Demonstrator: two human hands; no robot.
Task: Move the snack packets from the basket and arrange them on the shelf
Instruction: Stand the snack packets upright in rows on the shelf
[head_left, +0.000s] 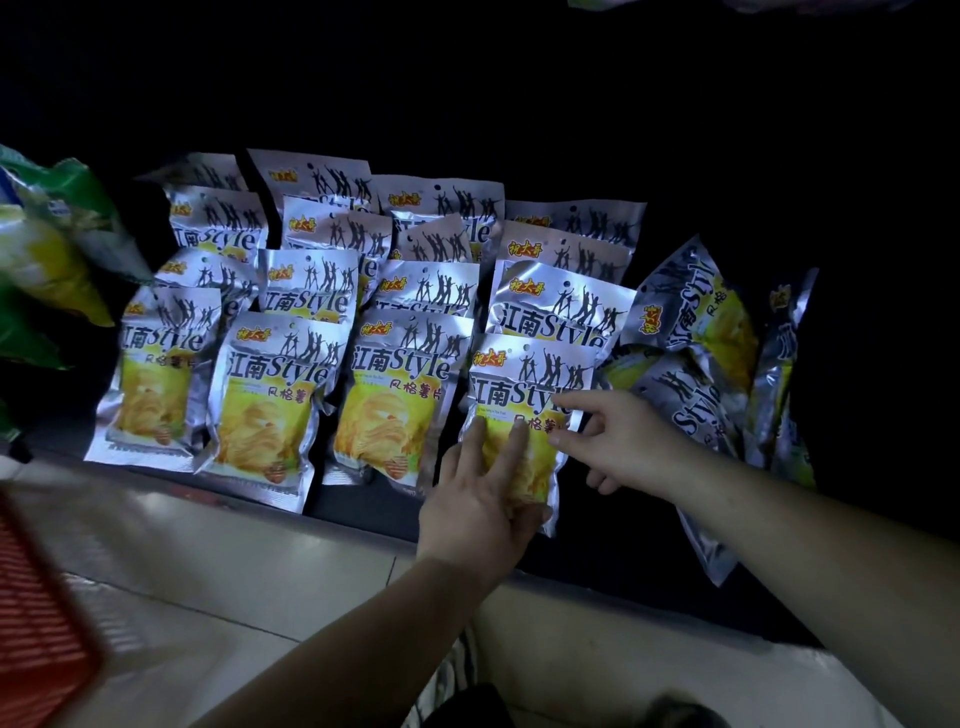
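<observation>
Low dark shelf (597, 566), its front edge running from mid-left down to lower right, with pale glossy floor tiles (234, 571) below it. The back of the shelf is black and nothing can be read there. Silver-and-yellow snack packets (275, 395) stand in four overlapping files from the back toward the front edge, print facing out. Front packet (524, 379) of the rightmost file sits at the front edge. Left hand (478, 504) grips its lower half, fingers spread on the face and thumb tucked under the bottom. Right hand (628, 441) is released: its index finger stretches to touch that packet's right edge, the other fingers are loosely bent, and it grasps nothing. Toward the right end of the shelf, a loose heap of the same packets (691, 322) lies sideways and tilted, partly behind the right forearm, and one hangs over the front edge. At the left end are green-and-yellow bags (47, 249), blurred and cut off by the frame. Red basket (36, 613) is on the floor at bottom left, mostly out of frame and motion-blurred, so its contents are not visible. Along the bottom edge there are dark shapes (675, 714), too dim to identify.
</observation>
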